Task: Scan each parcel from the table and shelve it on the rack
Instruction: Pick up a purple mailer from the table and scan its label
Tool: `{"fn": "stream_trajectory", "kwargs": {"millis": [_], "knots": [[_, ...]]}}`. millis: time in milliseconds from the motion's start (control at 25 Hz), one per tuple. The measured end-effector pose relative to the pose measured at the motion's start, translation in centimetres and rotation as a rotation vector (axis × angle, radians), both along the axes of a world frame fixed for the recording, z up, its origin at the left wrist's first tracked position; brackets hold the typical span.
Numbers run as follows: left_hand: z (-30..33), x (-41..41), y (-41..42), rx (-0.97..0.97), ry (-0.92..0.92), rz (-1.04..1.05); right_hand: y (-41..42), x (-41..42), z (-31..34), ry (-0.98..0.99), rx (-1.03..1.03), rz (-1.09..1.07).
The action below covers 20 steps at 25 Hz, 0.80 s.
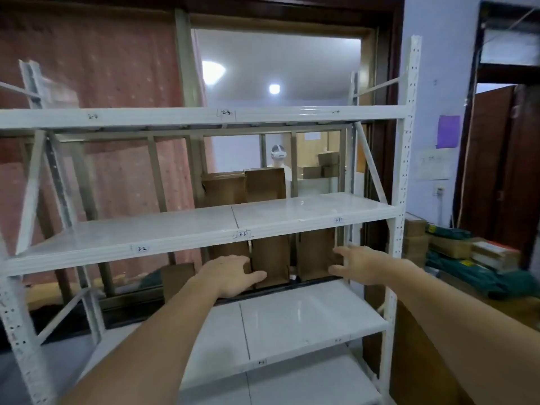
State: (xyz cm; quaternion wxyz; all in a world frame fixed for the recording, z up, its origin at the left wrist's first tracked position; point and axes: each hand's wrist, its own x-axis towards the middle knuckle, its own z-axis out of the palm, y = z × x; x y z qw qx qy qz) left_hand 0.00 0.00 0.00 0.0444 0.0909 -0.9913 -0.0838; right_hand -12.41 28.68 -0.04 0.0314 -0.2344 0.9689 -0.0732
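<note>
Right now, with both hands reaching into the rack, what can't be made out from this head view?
- Table and scanner: outside the frame, neither shows.
- Brown boxes at the back of the lower shelf: tops hidden by the shelf beam above; left hand covers one box's lower part.
- Contact: whether right hand touches a box is unclear.
- Shelf labels: too small and blurred to read surely.
- Piled goods at right: blurred.

Rack (pixel 404 176), handwritten tags on the front beams: "3-2" tag (pixel 142 249) and "3-3" tag (pixel 242 234) on the middle beam. Top beam tags (pixel 225 112) blurred, maybe "2-"; others too small to read.
</note>
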Motion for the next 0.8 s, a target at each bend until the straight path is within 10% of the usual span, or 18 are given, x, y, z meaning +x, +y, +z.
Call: {"fn": "stream_trajectory", "kwargs": {"millis": [800], "knots": [[-7.6, -23.8, 32.4, -0.1, -0.124, -0.541, 33.4, -6.4, -5.5, -0.102, 0.043, -0.55]]}}
